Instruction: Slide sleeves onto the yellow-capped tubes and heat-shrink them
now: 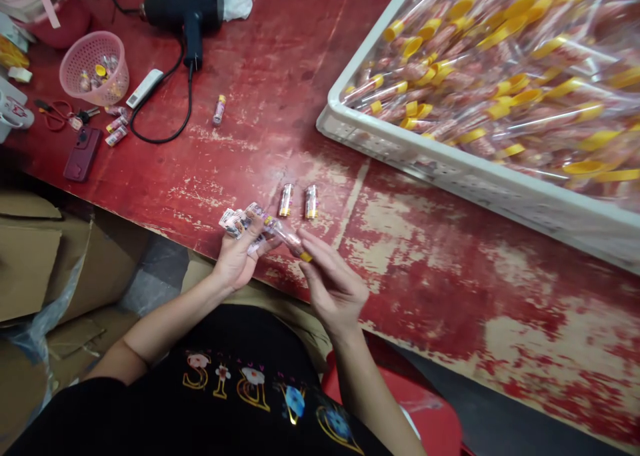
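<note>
My left hand [239, 255] is closed on a bunch of printed label sleeves [234, 221] over the table's front edge. Between my two hands is a slim clear tube [289, 235] with pinkish contents and a yellow cap [305, 257]. Its far end meets one of the sleeves at my left fingertips; whether it sits inside cannot be made out. The fingers of my right hand [337, 286] pinch the tube near its capped end. Just beyond my hands, two small labelled tubes [286, 200] lie side by side on the red table [240, 169].
A white crate [395, 146] full of yellow-capped clear tubes fills the right side. At the back left are a heat gun [187, 9] with its cord, a pink basket [95, 76], a phone [83, 154], red scissors [56, 114] and several loose labelled tubes. Cardboard [45, 263] lies below left.
</note>
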A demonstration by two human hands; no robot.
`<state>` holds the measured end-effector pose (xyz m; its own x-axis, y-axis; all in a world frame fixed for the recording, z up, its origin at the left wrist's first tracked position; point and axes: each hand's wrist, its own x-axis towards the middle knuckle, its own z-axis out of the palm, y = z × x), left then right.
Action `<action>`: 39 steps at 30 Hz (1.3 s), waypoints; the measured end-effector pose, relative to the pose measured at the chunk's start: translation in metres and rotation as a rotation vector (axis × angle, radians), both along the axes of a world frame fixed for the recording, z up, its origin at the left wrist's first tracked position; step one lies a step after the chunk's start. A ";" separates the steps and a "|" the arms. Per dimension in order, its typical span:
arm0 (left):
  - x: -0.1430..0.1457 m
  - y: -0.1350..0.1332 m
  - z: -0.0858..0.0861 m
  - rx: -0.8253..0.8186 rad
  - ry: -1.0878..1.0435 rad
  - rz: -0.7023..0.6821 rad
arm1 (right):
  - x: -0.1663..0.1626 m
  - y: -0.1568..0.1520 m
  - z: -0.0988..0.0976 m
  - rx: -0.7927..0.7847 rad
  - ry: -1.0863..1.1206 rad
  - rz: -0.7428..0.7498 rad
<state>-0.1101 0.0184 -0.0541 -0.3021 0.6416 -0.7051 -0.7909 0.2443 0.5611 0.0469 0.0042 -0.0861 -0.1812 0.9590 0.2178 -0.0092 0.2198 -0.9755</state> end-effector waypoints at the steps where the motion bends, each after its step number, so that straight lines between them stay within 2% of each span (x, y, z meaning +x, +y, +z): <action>1: 0.000 -0.001 0.000 0.004 0.021 -0.012 | 0.002 0.000 0.000 0.004 -0.001 0.036; 4: -0.001 -0.003 -0.003 0.007 0.056 -0.049 | 0.005 0.000 -0.001 0.015 -0.014 0.071; 9: -0.001 -0.002 -0.005 0.034 0.103 -0.078 | 0.002 0.002 0.001 0.181 -0.108 0.068; 12: -0.002 0.001 -0.001 0.054 0.146 -0.109 | -0.004 0.001 0.003 0.152 -0.109 0.053; 16: -0.004 0.002 0.004 0.085 0.165 -0.231 | -0.010 0.000 -0.001 0.102 -0.027 0.085; 21: 0.003 -0.008 0.006 0.079 0.149 -0.317 | -0.016 0.002 -0.005 0.018 0.020 -0.109; 28: 0.011 -0.015 0.000 0.126 0.216 -0.237 | -0.024 0.006 0.005 -0.002 0.095 -0.271; 39: 0.013 -0.010 -0.009 0.098 0.241 -0.310 | -0.023 0.003 -0.001 -0.043 0.053 -0.336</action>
